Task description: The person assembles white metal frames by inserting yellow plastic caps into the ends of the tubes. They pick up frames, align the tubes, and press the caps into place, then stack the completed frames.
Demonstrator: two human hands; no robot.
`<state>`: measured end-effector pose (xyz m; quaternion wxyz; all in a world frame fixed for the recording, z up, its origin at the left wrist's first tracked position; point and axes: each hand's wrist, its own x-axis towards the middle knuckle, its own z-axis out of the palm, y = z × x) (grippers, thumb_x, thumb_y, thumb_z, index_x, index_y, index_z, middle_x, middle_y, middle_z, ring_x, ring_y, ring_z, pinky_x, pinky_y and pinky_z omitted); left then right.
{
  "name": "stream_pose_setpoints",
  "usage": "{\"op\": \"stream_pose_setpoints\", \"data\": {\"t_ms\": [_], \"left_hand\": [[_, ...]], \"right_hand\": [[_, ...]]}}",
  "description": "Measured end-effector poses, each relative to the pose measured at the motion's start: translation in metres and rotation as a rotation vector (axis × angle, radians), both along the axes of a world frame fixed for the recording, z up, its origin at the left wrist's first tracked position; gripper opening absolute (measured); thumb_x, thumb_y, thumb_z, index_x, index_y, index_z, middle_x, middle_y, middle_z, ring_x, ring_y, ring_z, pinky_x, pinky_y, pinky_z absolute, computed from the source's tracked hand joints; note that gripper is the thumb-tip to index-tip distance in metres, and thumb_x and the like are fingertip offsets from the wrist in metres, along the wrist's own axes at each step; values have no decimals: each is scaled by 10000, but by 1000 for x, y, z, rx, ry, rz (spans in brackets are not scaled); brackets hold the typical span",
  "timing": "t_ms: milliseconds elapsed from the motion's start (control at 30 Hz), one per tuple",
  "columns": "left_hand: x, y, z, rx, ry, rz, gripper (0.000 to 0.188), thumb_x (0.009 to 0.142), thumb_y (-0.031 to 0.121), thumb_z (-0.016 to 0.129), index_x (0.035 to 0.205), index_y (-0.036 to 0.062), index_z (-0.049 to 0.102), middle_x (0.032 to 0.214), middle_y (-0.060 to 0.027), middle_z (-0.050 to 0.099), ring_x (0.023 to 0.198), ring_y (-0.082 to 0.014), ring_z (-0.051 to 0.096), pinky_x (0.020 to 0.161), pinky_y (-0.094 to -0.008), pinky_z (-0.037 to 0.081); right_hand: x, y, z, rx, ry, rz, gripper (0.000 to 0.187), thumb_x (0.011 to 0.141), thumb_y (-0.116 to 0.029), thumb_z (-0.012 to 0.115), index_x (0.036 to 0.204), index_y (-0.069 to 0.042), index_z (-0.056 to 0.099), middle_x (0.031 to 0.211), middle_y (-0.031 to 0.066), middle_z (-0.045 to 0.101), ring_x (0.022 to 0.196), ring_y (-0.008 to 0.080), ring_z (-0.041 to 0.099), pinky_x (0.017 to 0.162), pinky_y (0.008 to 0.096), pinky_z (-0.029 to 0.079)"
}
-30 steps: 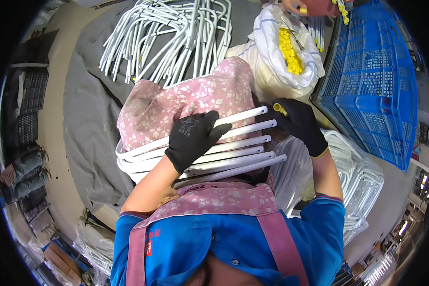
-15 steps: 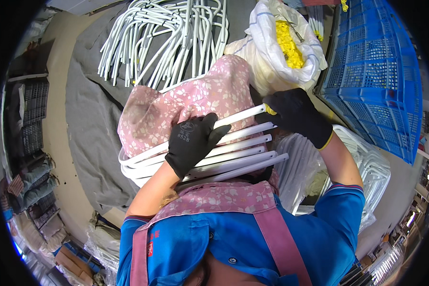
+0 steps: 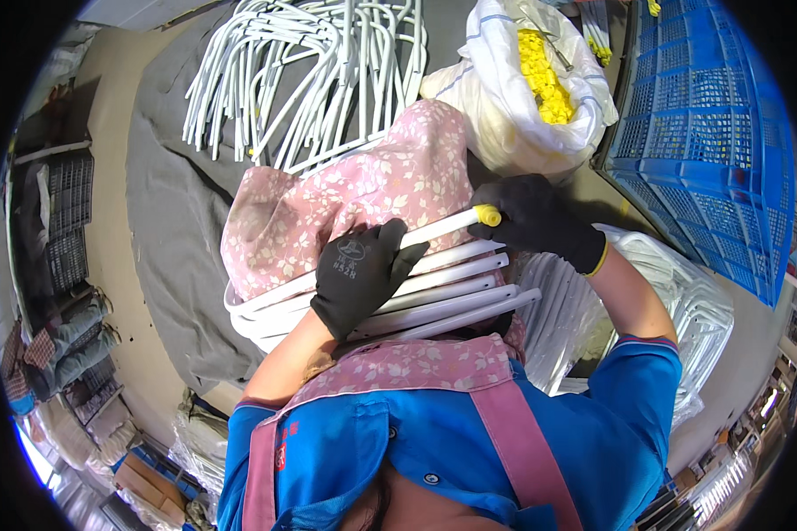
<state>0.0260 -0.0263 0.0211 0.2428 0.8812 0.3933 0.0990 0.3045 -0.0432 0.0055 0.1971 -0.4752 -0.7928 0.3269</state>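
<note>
Several bent white metal tubes lie stacked across my lap, their holed ends to the right. My left hand, in a black glove, is closed around the top tube. A yellow plastic end cap sits on that tube's right end. My right hand, also black-gloved, has its fingers curled at the cap, one above and one below it; the fingertips are partly hidden. A pink floral apron covers my knees under the tubes.
Ahead on a dark grey cloth lies a pile of bent white tubes. To its right stands a white sack of yellow caps. A blue plastic crate is at far right. Plastic-wrapped white tubes lie by my right arm.
My right hand has shifted from over the tube end to just beside it, so the yellow cap now shows in full. My left hand keeps its hold on the tube.
</note>
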Motion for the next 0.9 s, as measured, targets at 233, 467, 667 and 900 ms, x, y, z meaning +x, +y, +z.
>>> {"op": "stream_pose_setpoints", "data": {"t_ms": [233, 467, 667, 900], "left_hand": [[0, 0, 4, -18, 53, -14, 268, 894, 343, 686, 948, 85, 640, 665, -121, 629, 668, -301, 641, 602, -426, 501], [1, 2, 8, -91, 109, -26, 296, 883, 354, 696, 950, 72, 638, 694, -139, 629, 702, -321, 634, 604, -447, 500], [7, 5, 12, -160, 155, 1, 276, 849, 331, 730, 903, 76, 638, 696, -141, 624, 701, -333, 623, 603, -451, 493], [9, 8, 11, -112, 146, -27, 291, 816, 333, 752, 844, 77, 617, 659, -139, 603, 669, -336, 615, 578, -444, 491]], "right_hand": [[87, 30, -18, -478, 388, -359, 197, 875, -161, 675, 1051, -72, 666, 829, 88, 655, 733, 161, 624, 707, 321, 505], [156, 95, -123, 78, -29, -645, 106, 835, -179, 622, 827, -80, 657, 804, 142, 671, 754, 344, 660, 698, 448, 523], [143, 129, -194, -99, -368, -676, 190, 848, -194, 564, 884, -68, 702, 956, 223, 695, 881, 413, 675, 773, 502, 534], [136, 99, -204, -8, -155, -646, 256, 883, -252, 544, 939, -50, 690, 923, 248, 685, 858, 425, 667, 744, 506, 512]]}}
